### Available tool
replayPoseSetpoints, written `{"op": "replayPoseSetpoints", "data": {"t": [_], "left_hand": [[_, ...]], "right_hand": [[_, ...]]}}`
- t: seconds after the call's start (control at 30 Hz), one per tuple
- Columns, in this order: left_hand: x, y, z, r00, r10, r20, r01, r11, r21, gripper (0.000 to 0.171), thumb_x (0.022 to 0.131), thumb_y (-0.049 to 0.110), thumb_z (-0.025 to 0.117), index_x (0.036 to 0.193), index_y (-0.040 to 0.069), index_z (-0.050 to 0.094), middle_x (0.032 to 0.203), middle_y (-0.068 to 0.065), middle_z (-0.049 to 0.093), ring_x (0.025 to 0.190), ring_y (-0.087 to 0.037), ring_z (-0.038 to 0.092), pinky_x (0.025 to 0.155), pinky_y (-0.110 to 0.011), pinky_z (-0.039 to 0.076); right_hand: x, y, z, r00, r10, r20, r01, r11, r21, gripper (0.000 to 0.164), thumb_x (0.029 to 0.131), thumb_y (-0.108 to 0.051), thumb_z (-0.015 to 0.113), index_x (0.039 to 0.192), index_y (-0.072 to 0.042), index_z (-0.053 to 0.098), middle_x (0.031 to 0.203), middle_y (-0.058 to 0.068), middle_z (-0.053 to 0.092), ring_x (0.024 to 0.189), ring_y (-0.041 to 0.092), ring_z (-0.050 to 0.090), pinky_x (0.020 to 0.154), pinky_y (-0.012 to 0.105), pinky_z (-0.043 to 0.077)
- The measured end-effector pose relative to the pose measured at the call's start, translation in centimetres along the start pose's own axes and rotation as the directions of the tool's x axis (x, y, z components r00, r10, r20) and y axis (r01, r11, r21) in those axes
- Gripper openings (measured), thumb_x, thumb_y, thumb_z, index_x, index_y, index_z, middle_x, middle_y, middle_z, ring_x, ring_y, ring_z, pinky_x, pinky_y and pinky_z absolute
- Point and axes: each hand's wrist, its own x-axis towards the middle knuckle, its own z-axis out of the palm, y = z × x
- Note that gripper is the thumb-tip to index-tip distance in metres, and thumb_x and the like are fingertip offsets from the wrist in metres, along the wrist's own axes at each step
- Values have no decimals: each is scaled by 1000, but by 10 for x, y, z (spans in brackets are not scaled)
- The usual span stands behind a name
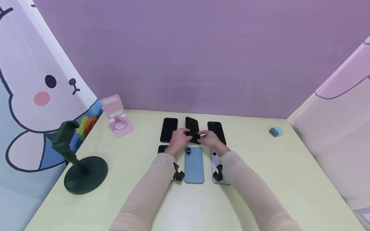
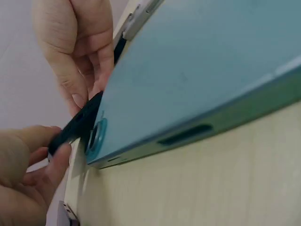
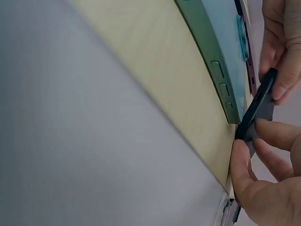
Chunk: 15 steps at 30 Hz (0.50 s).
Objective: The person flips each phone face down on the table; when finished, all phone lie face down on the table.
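Both hands hold a black phone (image 1: 192, 125), tilted up off the table in the middle of the back row. My left hand (image 1: 179, 138) pinches its left side between thumb and fingers. On the opposite edge, the thumb and fingers of my right hand (image 1: 210, 140) pinch it. The left wrist view shows the black phone (image 2: 75, 125) spanning both hands, just beyond the blue phone (image 2: 188, 70). From the right wrist, the black phone (image 3: 257, 103) appears edge-on. A black phone lies on either side, one at left (image 1: 169, 130) and one at right (image 1: 216, 131).
Nearer, the blue phone lies between a lavender phone (image 1: 214, 160) under the right wrist and a dark phone (image 1: 162, 149) mostly hidden by the left arm. A pink stand (image 1: 127, 126) and dark green stand (image 1: 86, 183) are left; a blue block (image 1: 276, 131) sits right.
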Motion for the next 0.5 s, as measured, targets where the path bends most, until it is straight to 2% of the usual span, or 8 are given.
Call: {"op": "replayPoseSetpoints", "data": {"t": [0.07,0.2,0.4,0.5], "left_hand": [[-1,-2,1,1000,-1,0,1,998,55,36,88,12,73,121,0,67,117,-15,66,108,-25,62,88,-37,51],[-3,-3,3,1000,-19,7,18,995,96,36,89,11,72,122,-2,65,121,-17,64,113,-28,59,91,-39,49],[-3,-1,3,999,-32,6,31,988,153,35,88,10,73,120,-4,66,120,-18,64,113,-28,59,92,-38,49],[-2,0,2,998,-48,26,43,983,179,34,88,9,72,119,-5,66,119,-18,65,112,-27,59,91,-38,49]], "right_hand": [[-1,-1,1,1000,-5,-8,5,1000,-21,40,87,0,67,127,2,61,101,16,64,80,20,64,76,31,53],[-1,-3,3,999,-15,-44,11,997,-74,39,86,0,69,124,1,63,100,15,64,78,19,63,73,29,53],[-3,-6,5,996,4,-88,-17,989,-144,37,85,-3,72,122,-3,66,109,17,65,91,25,64,82,35,51],[-4,-7,5,996,9,-90,-24,987,-162,37,85,-3,71,122,-3,66,112,18,65,95,26,63,86,38,50]]}}
